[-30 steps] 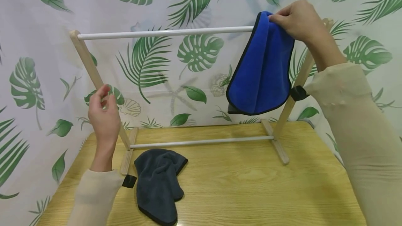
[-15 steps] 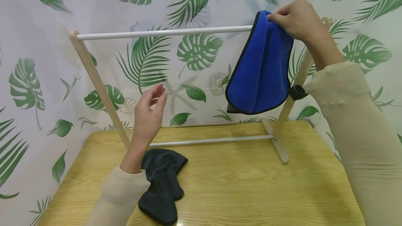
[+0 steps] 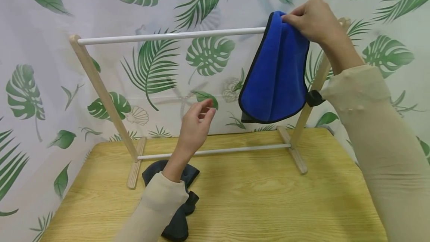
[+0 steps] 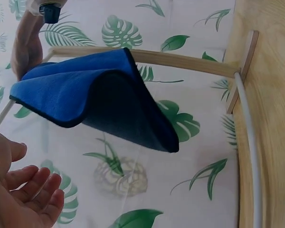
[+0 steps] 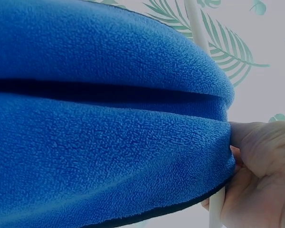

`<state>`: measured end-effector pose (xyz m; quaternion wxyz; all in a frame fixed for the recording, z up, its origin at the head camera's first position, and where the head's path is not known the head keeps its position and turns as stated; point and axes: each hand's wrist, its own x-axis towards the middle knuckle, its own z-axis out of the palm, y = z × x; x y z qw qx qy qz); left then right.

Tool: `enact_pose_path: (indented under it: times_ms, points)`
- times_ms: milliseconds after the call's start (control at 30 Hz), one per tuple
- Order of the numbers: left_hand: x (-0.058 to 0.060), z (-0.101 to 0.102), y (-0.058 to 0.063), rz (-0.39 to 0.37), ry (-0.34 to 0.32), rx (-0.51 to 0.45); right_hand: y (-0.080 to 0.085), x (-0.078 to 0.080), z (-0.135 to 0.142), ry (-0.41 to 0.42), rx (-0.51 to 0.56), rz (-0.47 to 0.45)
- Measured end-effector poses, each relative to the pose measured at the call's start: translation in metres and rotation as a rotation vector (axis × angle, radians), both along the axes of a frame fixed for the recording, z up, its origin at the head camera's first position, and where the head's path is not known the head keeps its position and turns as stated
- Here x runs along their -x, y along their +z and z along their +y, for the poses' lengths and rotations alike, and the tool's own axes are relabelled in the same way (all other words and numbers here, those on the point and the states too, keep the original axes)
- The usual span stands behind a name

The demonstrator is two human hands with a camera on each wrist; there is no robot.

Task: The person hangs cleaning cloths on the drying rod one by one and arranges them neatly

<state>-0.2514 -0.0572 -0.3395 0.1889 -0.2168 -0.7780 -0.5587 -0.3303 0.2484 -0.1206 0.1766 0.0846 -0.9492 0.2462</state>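
A blue cloth [image 3: 273, 74] with black edging hangs over the right end of the rack's white top rod [image 3: 168, 36]. My right hand [image 3: 314, 21] pinches the cloth at its top, where it folds over the rod; the right wrist view shows thumb and fingers at that fold [image 5: 230, 123]. My left hand [image 3: 196, 126] is in mid-air left of and below the blue cloth, fingers loosely bent and holding nothing. In the left wrist view its fingers [image 4: 35, 190] are apart from the cloth. A dark grey cloth [image 3: 178, 227] lies crumpled on the table, partly hidden by my left forearm.
The rack has slanted wooden side posts [image 3: 104, 96], wooden feet [image 3: 136, 167] and a white lower rod [image 3: 242, 149] near the tabletop. It stands on a wooden table [image 3: 268, 197]. Behind it hangs a white curtain [image 3: 215, 14] printed with green leaves.
My left hand has moved right from beside the left post toward the blue cloth, passing over the grey cloth. My right hand keeps its pinch on the blue cloth at the rod.
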Motion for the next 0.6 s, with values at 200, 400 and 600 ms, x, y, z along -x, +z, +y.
enact_pose_path:
  times_ms: [200,400,600]
  points:
    - [0.007,0.023,-0.007,-0.016,-0.016,0.016,-0.001,-0.001,0.0,-0.005,0.004,-0.009]
    - [0.015,0.045,-0.013,-0.05,-0.041,-0.001,-0.001,-0.002,0.0,-0.007,0.009,-0.008]
    - [0.02,0.062,-0.019,-0.072,-0.045,-0.011,-0.001,-0.002,0.0,-0.005,0.02,-0.012]
